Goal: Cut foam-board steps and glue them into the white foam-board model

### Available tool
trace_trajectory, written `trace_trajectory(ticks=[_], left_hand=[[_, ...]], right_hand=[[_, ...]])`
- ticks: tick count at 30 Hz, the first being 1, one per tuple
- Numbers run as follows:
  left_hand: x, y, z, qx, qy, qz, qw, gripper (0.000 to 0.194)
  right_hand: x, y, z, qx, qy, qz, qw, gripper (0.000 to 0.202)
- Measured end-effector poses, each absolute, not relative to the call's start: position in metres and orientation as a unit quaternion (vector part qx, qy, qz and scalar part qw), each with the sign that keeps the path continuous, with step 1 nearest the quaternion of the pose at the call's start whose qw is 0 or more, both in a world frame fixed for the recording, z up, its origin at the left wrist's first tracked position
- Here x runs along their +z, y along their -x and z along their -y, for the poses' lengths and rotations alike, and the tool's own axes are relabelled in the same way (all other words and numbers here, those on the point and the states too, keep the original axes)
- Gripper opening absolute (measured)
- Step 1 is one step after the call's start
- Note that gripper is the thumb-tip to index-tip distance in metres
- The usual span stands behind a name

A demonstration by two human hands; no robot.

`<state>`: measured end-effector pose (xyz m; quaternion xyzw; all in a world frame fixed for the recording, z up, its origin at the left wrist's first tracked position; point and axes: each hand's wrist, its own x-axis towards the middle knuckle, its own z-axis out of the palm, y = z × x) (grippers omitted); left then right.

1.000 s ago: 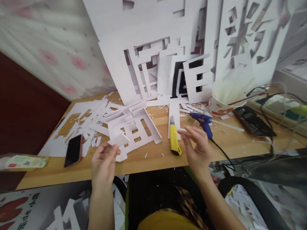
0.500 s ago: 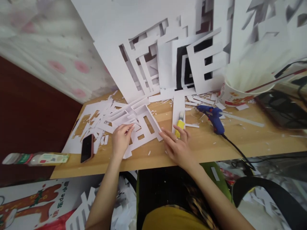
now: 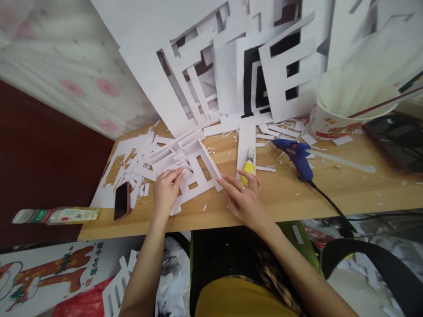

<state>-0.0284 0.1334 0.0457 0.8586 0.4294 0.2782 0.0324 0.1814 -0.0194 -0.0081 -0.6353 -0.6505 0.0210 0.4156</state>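
Plainly, left of the blue glue gun (image 3: 297,156) lies a white board shape (image 3: 205,186), its base pierced by rectangular cut-outs and edged with upright walls (image 3: 213,168). The left hand (image 3: 167,191) pinches a thin white piece (image 3: 187,174) and hides part of the shape; the right hand (image 3: 246,202), fingertips at one wall, half covers the yellow cutter (image 3: 248,167), so I cannot tell its grip

On the table (image 3: 346,189), the walled piece (image 3: 197,174) lies between the phone (image 3: 122,201), left, and the glue gun (image 3: 299,159), right.
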Motion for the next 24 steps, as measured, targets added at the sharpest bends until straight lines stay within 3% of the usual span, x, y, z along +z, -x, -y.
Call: trace_trajectory(ticks=[24], left_hand=[[0.0475,0.0231,-0.1331,0.248,-0.866,-0.433,0.031,0.019]], right_hand=[[-0.0067,-0.1826,0.0211,0.033,0.638,0.649,0.412,0.050]])
